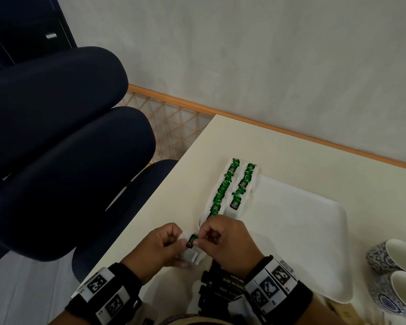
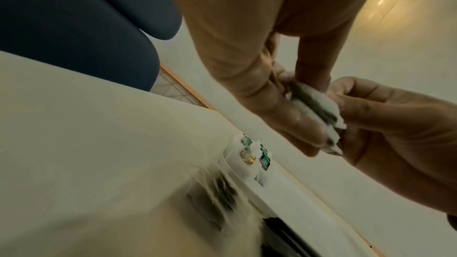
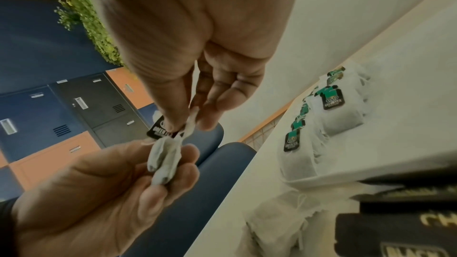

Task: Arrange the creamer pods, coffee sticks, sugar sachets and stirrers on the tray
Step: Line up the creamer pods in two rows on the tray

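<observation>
Overhead, from the head view: the left hand (image 1: 161, 246) and right hand (image 1: 223, 240) together hold a small stack of tea bags (image 1: 192, 248) over the near edge of the table (image 1: 291, 156), left of the tray (image 1: 314, 214). Two rows of tea bags (image 1: 232, 188) with green tags lie along the tray's far-left edge; black sachets (image 1: 223, 285) sit near the wrists, and two patterned cups (image 1: 394, 256) stand at the right, both apparently empty.

Left wrist view: the left fingers (image 2: 284, 116) curl under the stack while the right hand (image 2: 395, 124) pinches its end.

Right wrist view: thumb and forefinger of the right hand (image 3: 188, 120) pinch the tag (marked green tea). The bags are best squared and the string kept untangled before one is laid on the near end of the row.
</observation>
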